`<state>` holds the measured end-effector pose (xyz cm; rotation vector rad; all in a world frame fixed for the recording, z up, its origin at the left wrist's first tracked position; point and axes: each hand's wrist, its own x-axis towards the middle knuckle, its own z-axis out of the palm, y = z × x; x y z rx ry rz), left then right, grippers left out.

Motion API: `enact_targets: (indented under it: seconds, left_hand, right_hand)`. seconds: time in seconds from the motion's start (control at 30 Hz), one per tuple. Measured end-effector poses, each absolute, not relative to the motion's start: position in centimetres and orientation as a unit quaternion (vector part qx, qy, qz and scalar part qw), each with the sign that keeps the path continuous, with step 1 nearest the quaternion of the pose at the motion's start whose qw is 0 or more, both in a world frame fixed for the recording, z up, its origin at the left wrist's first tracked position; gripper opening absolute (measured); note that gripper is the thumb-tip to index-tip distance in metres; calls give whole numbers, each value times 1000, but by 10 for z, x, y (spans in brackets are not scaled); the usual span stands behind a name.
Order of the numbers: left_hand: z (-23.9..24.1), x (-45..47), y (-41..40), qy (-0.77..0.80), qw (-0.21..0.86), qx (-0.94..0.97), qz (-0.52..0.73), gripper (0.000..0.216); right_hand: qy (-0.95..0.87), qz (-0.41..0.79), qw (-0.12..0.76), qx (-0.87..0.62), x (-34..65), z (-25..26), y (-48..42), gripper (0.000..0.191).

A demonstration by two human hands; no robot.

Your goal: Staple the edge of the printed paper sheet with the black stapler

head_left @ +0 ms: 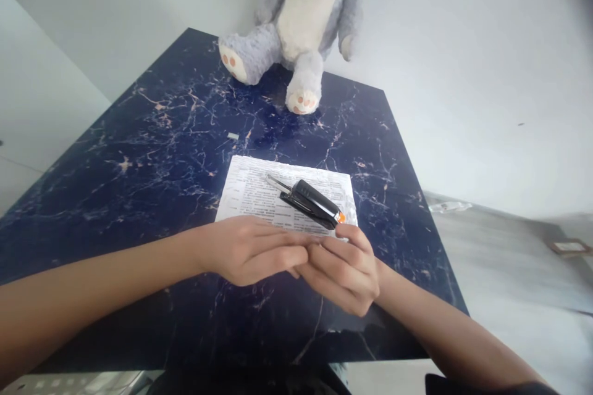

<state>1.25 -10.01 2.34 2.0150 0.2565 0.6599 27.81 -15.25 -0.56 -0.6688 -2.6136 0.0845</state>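
Both hands (296, 256) meet over paper (252, 191); stapler (311, 203) apparently untouched.

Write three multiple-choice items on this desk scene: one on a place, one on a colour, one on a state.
1. Where does the stapler lie?
A. on the printed sheet
B. on the floor
C. in the toy's lap

2. What colour is the table?
A. white
B. dark blue with pale veins
C. green

3. How is the stapler?
A. shut flat
B. broken in two
C. swung open

Answers:
1 A, paper shows under it.
2 B, marbled navy top.
3 C, its metal arm juts apart from the black body.

The left hand and right hand meet at the sheet's near edge; the plush toy sits at the far edge.
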Motion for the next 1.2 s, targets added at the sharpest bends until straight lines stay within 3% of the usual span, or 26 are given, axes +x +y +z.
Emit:
enact_targets:
  seconds: [0.17, 0.33, 0.43, 0.5, 0.63, 0.8, 0.97, 1.07, 1.2]
  left_hand:
    - [17, 6, -93, 132, 400, 851, 314, 18]
    - [9, -15, -46, 405, 177, 793, 419, 25]
    - [2, -29, -15, 512, 52, 773, 371, 39]
    - [-5, -34, -5, 551, 27, 770, 320, 45]
    - [-13, -36, -3, 554, 20, 789, 263, 37]
    - [-11, -36, -3, 535, 31, 801, 267, 23]
    - [-7, -29, -10, 519, 119, 783, 321, 16]
    - [-4, -20, -21, 485, 191, 772, 365, 17]
    - [-1, -12, -33, 462, 223, 756, 408, 17]
  right_hand:
    - [-893, -34, 310, -324, 300, -1, -141, 37]
    - [-778, -98, 407, -468, 353, 18, -82, 23]
    - [-732, -75, 373, -565, 386, 13, -50, 15]
    - [-730, -33, 326, -600, 402, 2, -37, 17]
    - [-736, 7, 264, -623, 415, -21, -23, 27]
    - [-759, -19, 261, -596, 410, -25, -19, 47]
    - [-719, -15, 359, -595, 378, 7, -46, 29]
    - [-757, 51, 383, -528, 341, 24, -74, 22]
    - [-827, 154, 317, -438, 297, 18, -102, 40]
